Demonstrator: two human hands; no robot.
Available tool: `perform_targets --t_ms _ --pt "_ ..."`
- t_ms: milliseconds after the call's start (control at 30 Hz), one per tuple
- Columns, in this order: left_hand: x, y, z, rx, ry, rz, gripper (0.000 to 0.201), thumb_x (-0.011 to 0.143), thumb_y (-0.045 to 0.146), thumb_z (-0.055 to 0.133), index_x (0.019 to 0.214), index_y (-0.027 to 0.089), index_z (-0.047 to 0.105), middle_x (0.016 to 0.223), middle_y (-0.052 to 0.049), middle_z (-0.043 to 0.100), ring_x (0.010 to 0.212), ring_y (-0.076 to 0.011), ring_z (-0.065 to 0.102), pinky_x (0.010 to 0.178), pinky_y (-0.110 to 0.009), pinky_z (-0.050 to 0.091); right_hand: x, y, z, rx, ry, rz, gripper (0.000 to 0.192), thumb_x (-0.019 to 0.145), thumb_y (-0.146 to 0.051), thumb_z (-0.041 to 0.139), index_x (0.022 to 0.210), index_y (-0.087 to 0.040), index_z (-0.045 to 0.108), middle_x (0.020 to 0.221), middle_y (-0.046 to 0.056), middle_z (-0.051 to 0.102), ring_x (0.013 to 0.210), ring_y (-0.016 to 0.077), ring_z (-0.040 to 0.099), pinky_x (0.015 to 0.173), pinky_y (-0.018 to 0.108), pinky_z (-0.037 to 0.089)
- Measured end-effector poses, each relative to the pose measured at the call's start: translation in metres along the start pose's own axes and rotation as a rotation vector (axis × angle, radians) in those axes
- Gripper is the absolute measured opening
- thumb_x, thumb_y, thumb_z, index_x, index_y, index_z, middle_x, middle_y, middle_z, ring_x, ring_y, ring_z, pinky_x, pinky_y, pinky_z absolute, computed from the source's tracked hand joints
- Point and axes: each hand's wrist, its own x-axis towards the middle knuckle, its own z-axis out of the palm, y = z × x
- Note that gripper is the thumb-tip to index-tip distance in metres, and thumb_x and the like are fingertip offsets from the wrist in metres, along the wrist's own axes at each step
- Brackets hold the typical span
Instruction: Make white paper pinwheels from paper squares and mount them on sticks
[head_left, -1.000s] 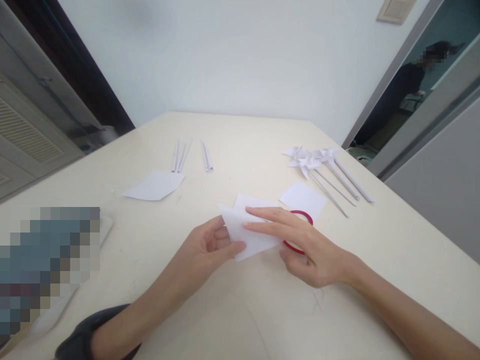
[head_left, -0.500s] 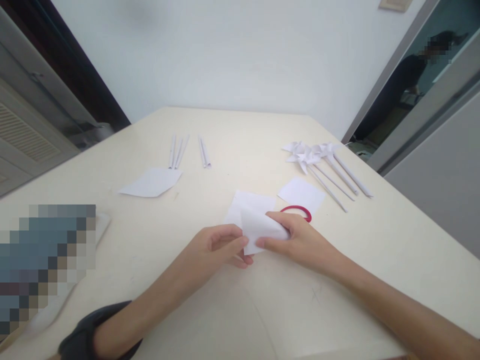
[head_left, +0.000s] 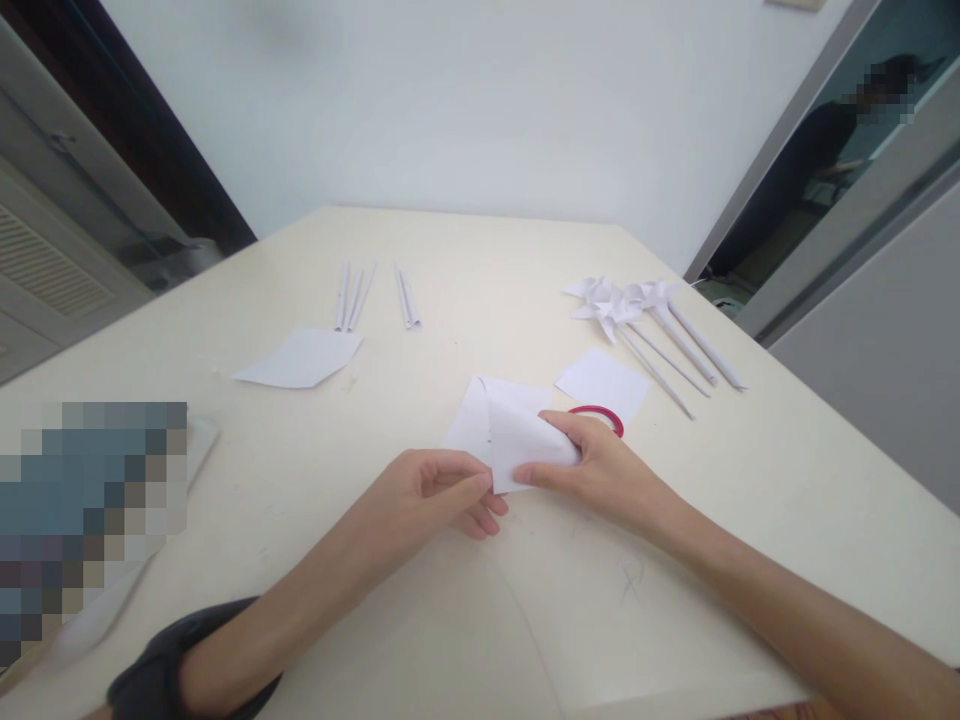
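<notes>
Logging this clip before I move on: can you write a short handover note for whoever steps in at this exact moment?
Left hand: fingers pinch the near corner of the white paper sheet.
Right hand: fingers grip the same sheet, its edge curled over.
Nearby: red ring behind the right hand, a paper square beyond it.
Done: finished paper pinwheels lie at the far right of the table.
Left: rolled paper sticks and another sheet lie unused at the far left; the held sheet is only partly folded.

We see white paper pinwheels on rolled sticks (head_left: 645,315), thin rolled white paper sticks (head_left: 373,296), and a loose white paper sheet (head_left: 300,358) on our cream table (head_left: 787,480).
</notes>
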Motion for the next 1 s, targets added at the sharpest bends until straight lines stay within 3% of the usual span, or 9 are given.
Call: perform_targets --t_ms 267,533,767,900,1000 --pt "0.0 -0.003 0.001 -0.034 0.02 -0.024 0.014 0.078 0.03 0.063 0.074 0.018 0.069 0.08 -0.005 0.074 0.071 -0.019 0.068 0.071 -0.031 0.055 0.0 -0.002 0.0 0.02 0.006 -0.006 0.029 0.074 -0.045 0.065 0.075 -0.018 0.053 0.07 -0.003 0.052 0.065 0.0128 0.049 0.054 0.023 0.035" --pt "0.0 -0.001 0.002 0.0 0.031 -0.031 0.011 0.076 0.028 0.064 0.07 0.019 0.068 0.073 -0.003 0.072 0.069 -0.0171 0.066 0.069 -0.028 0.052 -0.001 -0.005 0.002 -0.005 0.046 0.009 0.028 0.072 -0.043 0.067 0.073 -0.019 0.051 0.069 -0.004 0.049 0.065 0.0122 0.047 0.053 0.022 0.033" --pt "0.003 -0.001 -0.004 0.095 0.078 0.024 0.011 0.076 0.025 0.062 0.066 0.019 0.063 0.066 -0.001 0.069 0.062 -0.0159 0.063 0.063 -0.027 0.049 -0.003 -0.005 -0.013 0.067 -0.015 -0.035 0.019 0.081 -0.031 0.058 0.068 -0.018 0.053 0.063 -0.004 0.044 0.052 0.007 0.039 0.045 0.02 0.028" --pt "0.002 -0.001 -0.005 0.102 0.06 0.053 0.012 0.076 0.025 0.06 0.067 0.019 0.063 0.068 -0.002 0.069 0.062 -0.0168 0.063 0.063 -0.028 0.049 -0.004 -0.006 -0.019 0.049 0.038 -0.014 0.021 0.08 -0.032 0.061 0.065 -0.018 0.054 0.057 -0.005 0.044 0.045 0.0071 0.045 0.04 0.019 0.031" --pt "0.002 -0.001 -0.006 0.114 0.091 0.052 0.012 0.076 0.026 0.061 0.066 0.019 0.063 0.067 -0.001 0.068 0.061 -0.0159 0.062 0.061 -0.027 0.049 -0.005 -0.005 -0.024 0.034 -0.039 0.002 0.024 0.08 -0.034 0.06 0.064 -0.017 0.055 0.057 -0.004 0.047 0.045 0.007 0.045 0.04 0.019 0.032"
